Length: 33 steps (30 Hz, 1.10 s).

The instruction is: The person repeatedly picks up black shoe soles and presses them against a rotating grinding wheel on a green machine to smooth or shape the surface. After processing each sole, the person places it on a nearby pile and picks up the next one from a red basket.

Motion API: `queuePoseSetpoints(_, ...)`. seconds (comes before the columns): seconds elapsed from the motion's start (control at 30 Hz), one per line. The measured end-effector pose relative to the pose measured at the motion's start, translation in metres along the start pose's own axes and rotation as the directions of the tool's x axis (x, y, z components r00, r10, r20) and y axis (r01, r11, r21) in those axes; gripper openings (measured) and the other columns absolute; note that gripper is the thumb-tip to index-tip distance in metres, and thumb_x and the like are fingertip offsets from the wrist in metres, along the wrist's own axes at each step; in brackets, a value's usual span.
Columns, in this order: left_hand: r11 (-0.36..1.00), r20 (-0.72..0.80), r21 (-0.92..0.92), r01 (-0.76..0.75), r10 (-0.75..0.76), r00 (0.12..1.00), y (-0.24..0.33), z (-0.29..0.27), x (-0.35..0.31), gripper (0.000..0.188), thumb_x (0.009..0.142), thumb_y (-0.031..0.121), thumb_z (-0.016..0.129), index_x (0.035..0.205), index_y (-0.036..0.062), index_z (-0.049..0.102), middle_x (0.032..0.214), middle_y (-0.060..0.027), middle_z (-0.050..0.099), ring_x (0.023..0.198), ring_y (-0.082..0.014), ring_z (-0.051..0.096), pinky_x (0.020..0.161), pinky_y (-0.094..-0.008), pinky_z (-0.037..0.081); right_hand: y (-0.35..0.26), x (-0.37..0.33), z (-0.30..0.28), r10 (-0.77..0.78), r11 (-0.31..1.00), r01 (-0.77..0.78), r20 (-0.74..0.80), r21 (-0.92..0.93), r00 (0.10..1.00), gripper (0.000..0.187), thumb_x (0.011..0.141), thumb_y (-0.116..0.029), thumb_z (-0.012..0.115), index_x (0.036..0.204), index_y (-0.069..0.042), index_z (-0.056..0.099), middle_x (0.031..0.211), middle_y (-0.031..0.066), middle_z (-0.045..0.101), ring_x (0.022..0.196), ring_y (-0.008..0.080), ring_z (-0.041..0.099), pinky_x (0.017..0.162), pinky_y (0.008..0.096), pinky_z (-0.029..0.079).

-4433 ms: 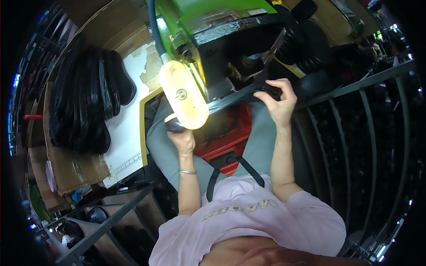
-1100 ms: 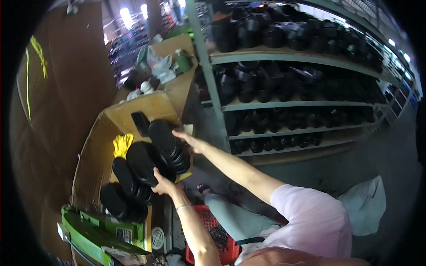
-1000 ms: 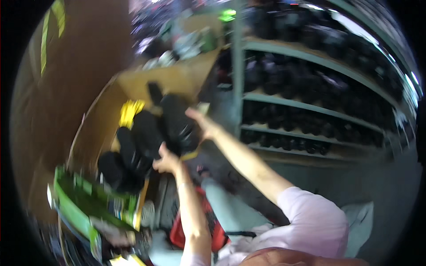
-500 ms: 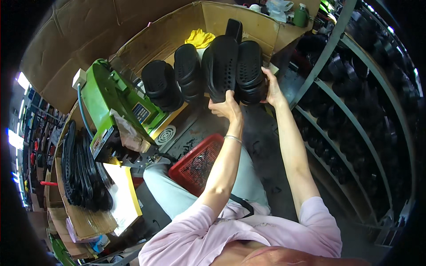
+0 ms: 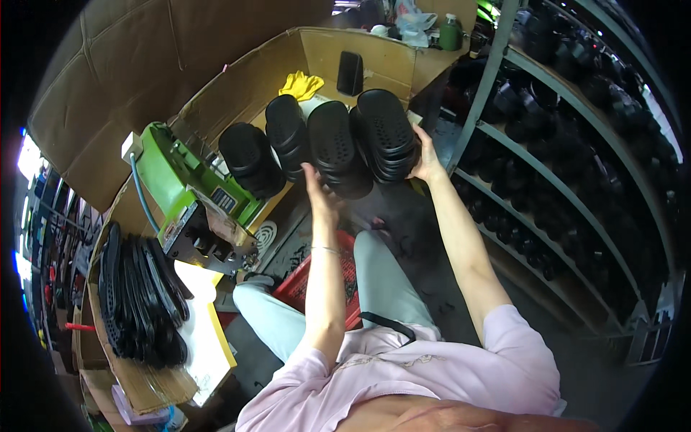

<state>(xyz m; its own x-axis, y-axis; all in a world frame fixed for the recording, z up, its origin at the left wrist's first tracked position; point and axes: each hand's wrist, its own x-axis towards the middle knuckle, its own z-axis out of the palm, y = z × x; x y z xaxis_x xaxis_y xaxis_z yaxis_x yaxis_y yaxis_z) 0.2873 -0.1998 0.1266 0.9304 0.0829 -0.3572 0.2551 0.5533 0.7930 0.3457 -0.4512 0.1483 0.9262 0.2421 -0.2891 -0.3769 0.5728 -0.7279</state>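
Note:
Four side-by-side stacks of black perforated shoe soles stand across the bench in front of me. My right hand [image 5: 426, 157] grips the outer side of the rightmost stack [image 5: 384, 122], its fingers partly hidden behind the soles. My left hand [image 5: 323, 196] is at the near end of the neighbouring stack [image 5: 332, 140], thumb raised and apart from the slightly blurred fingers, with nothing held. Farther left are another stack [image 5: 286, 124] and the leftmost stack [image 5: 248, 155]. Behind them a single dark sole-shaped piece [image 5: 350, 73] leans against the cardboard wall.
A green machine [image 5: 176, 180] stands left of the stacks. Several black soles fill a cardboard box [image 5: 155, 378] at the left. A yellow glove [image 5: 301, 86] lies behind the stacks. Below is a red basket [image 5: 295, 282]; loaded metal shelves [image 5: 547, 162] rise at the right.
My left hand has let go of the black sole it held and drawn back toward me, fingers parted. My right hand stays at the rightmost stack. The whole view has shifted.

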Motion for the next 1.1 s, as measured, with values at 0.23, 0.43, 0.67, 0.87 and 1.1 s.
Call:
queuePoseSetpoints(0.23, 0.962, 0.399, -0.265, 0.072, 0.041, 0.916, 0.027, 0.006, 0.061, 0.069, 0.09, 0.058, 0.057, 0.135, 0.0046, 0.054, 0.131, -0.0143, 0.061, 0.117, -0.0289, 0.061, 0.104, -0.0449, 0.045, -0.012, 0.083, -0.032, -0.169, 0.965, 0.154, -0.058, -0.212, 0.984, 0.089, 0.081, -0.075, 0.057, 0.14, -0.008, 0.051, 0.138, 0.013, 0.055, 0.122, 0.0264, 0.054, 0.103, 0.0453, 0.042)
queuePoseSetpoints(0.43, 0.977, 0.143, -0.208, 0.038, -0.008, 0.99, -0.013, 0.001, 0.062, 0.07, 0.089, 0.051, 0.062, 0.139, 0.0031, 0.05, 0.137, -0.0133, 0.056, 0.123, -0.0296, 0.055, 0.106, -0.0447, 0.042, 0.012, 0.067, -0.06, 0.024, 0.937, -0.068, -0.13, -0.344, 0.991, 0.094, 0.076, -0.068, 0.063, 0.148, -0.012, 0.041, 0.152, 0.0133, 0.039, 0.14, 0.0261, 0.035, 0.114, 0.0509, 0.023)
queuePoseSetpoints(0.67, 0.963, 0.058, -0.194, -0.186, 0.201, 0.978, -0.017, 0.008, -0.002, 0.069, 0.092, 0.049, 0.047, 0.142, 0.0003, 0.046, 0.141, -0.0187, 0.051, 0.123, -0.0345, 0.055, 0.106, -0.0477, 0.044, -0.008, -0.007, 0.009, -0.345, 0.811, 0.405, 0.213, -0.423, 0.914, 0.123, 0.071, -0.067, 0.07, 0.156, -0.002, 0.009, 0.161, 0.0196, 0.016, 0.148, 0.0307, 0.015, 0.12, 0.0424, 0.015)
queuePoseSetpoints(0.87, 0.939, 0.079, -0.05, -0.34, 0.343, 0.936, 0.044, 0.128, -0.034, 0.056, 0.093, 0.038, 0.047, 0.134, 0.0007, 0.051, 0.132, -0.017, 0.055, 0.115, -0.0295, 0.058, 0.097, -0.0438, 0.048, -0.123, -0.11, 0.058, -0.445, 0.678, 0.489, 0.223, -0.549, 0.867, 0.12, 0.075, -0.065, 0.068, 0.156, 0.0, 0.007, 0.153, 0.0196, 0.024, 0.143, 0.0286, 0.024, 0.116, 0.0409, 0.019)
queuePoseSetpoints(1.1, 0.605, 0.112, 0.125, -0.786, 0.779, 0.617, 0.203, 0.29, -0.074, 0.041, 0.095, 0.026, 0.048, 0.126, 0.0011, 0.056, 0.122, -0.015, 0.06, 0.105, -0.0238, 0.062, 0.088, -0.0393, 0.053, -0.316, -0.209, 0.158, -0.721, 0.376, 0.723, 0.307, -0.58, 0.621, 0.126, 0.074, -0.068, 0.07, 0.156, 0.0, 0.002, 0.151, 0.0266, 0.02, 0.142, 0.0378, 0.02, 0.117, 0.0472, 0.014)
